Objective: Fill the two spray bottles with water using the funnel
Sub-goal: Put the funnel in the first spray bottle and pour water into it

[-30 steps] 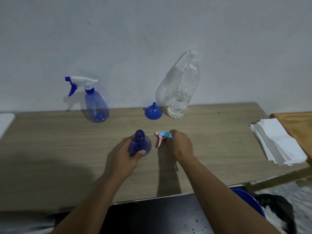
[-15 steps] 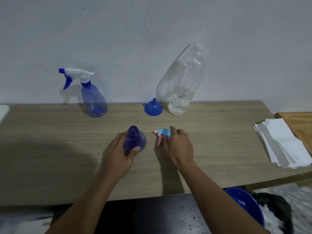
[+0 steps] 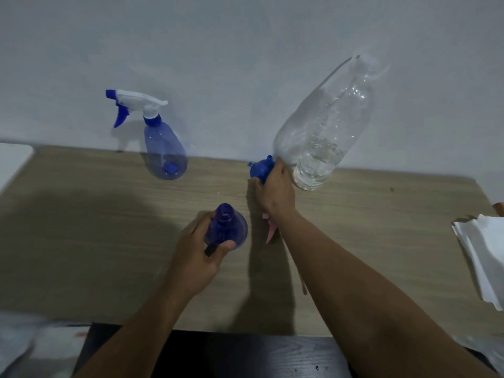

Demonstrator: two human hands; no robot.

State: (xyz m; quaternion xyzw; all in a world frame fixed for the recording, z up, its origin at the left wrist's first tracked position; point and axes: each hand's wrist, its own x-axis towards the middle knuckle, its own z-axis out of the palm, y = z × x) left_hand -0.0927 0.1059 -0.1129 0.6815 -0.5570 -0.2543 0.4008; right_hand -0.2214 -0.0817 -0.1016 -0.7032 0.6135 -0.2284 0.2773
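The right hand (image 3: pixel 275 192) has moved to the funnel (image 3: pixel 260 169), gripping it; left hand (image 3: pixel 199 249) grips the open bottle (image 3: pixel 227 227).

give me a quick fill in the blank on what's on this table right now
1. The right hand grips the ____ funnel.
2. The left hand holds the open spray bottle; the capped spray bottle stands by the ____.
3. The clear water bottle stands on the funnel's ____ side.

Missing words: blue; wall; right.
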